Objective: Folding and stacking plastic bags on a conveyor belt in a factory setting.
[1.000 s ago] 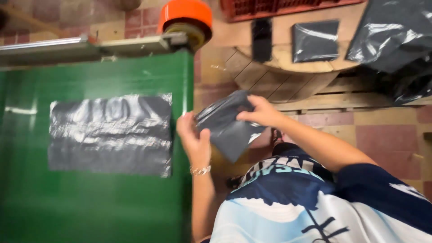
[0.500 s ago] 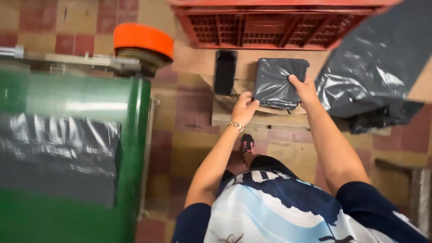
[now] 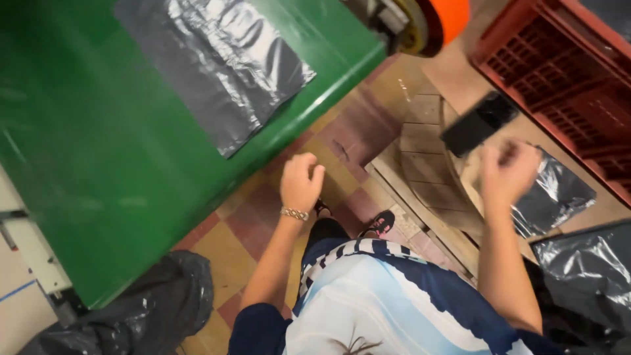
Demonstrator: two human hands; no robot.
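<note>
A single head-worn camera looks steeply down from above the person's chest, tilted sideways, close to both raised hands. It takes in the green flat belt surface [image 3: 98, 164] at left and the tiled floor [image 3: 250, 223] below.

Warm, fairly dim indoor light falls from overhead and gives everything a yellowish cast. Glare streaks the grey plastic sheet [image 3: 210, 62] on the green conveyor belt [image 3: 98, 171], and the black bag [image 3: 555, 194] to the conveyor's right glints too. The right hand [image 3: 506, 172], near that bag, is smeared by motion blur. The left hand [image 3: 301, 183] is sharper. Corners below the conveyor sink into shadow.
</note>
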